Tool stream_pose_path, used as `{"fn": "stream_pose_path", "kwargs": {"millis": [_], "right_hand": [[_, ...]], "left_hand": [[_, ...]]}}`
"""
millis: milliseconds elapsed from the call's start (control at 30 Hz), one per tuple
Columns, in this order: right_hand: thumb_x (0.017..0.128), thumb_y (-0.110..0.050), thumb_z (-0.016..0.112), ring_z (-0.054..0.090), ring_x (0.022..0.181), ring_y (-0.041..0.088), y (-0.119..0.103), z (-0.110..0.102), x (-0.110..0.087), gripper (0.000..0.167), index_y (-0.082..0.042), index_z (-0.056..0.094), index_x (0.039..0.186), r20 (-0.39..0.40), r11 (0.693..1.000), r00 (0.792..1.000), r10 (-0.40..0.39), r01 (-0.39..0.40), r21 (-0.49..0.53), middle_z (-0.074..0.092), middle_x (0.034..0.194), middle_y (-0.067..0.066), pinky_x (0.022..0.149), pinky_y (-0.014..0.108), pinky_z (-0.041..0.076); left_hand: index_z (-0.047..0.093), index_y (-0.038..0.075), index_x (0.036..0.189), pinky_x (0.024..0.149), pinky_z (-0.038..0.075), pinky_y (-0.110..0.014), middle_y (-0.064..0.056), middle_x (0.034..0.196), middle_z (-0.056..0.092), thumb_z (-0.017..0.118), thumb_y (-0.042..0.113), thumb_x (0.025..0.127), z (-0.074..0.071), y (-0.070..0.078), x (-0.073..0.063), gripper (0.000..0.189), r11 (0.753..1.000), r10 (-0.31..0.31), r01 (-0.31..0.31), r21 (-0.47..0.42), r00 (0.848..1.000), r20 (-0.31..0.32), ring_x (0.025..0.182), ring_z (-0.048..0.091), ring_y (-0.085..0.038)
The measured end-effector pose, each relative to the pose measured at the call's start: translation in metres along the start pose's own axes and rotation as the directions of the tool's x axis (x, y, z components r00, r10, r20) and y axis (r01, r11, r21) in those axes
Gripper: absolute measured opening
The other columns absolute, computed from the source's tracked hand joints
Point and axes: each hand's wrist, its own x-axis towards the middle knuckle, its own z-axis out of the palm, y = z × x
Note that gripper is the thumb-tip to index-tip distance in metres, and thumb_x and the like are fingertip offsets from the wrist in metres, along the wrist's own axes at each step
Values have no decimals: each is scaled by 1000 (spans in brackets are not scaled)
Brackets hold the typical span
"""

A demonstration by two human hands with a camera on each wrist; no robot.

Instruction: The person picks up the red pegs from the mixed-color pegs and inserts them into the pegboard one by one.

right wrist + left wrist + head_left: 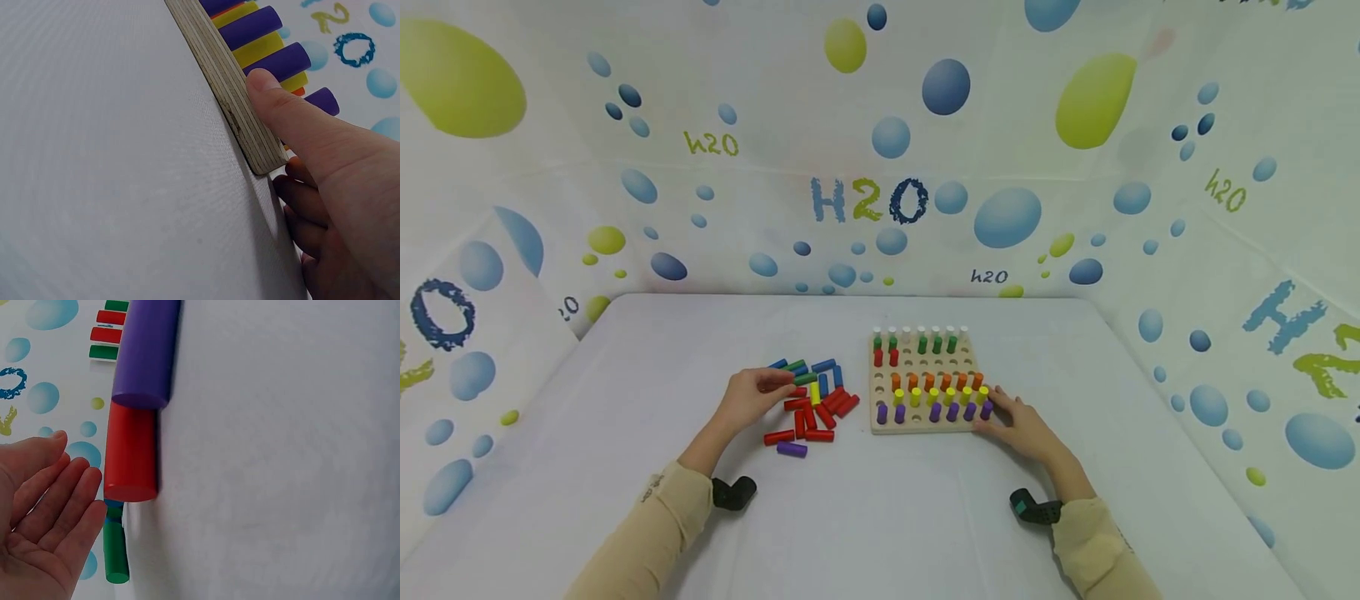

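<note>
At the left, my left hand [752, 398] hovers beside a pile of loose pegs, its fingers loosely extended and holding nothing in the left wrist view. Its fingertips are nearest a green peg [805, 379]; whether they touch it I cannot tell. My right hand [1022, 425] grips the near right corner of a wooden pegboard [925, 429], thumb against the front edge and fingers around the side. Upright in the board stand rows of white, green, red, orange, yellow and purple pegs. A purple peg [284, 61] rises beside the thumb in the right wrist view.
Several red pegs [820, 435] lie in the pile, with blue pegs [823, 365] toward its back and a yellow peg [815, 393] among them. One purple peg [792, 450] lies nearest me. Behind the white table [887, 525] hangs a patterned backdrop [760, 225].
</note>
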Motion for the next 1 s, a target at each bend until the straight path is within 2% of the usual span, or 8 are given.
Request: {"fn": "stream_pose_path", "kwargs": {"millis": [733, 1000], "right_hand": [[80, -55, 60, 13, 128, 54, 1, 0, 1, 85, -4, 32, 141, -7, 1000, 1000, -15, 15, -6, 20, 146, 20, 101, 62, 15], [80, -54, 61, 12, 128, 53, 2, 1, 0, 84, -4, 32, 141, -4, 1000, 1000, -7, 7, -2, 20, 147, 20, 102, 61, 14]], "left_hand": [[62, 1, 113, 83, 50, -37, -15, 106, 64, 64, 12, 86, 0, 2, 2, 29, 999, -7, 7, 41, 1000, -4, 99, 59, -29], [63, 0, 112, 84, 49, -39, -15, 104, 64, 63, 5, 85, 2, 9, 5, 27, 987, 21, -26, 159, 999, 35, 99, 57, -30]]}}
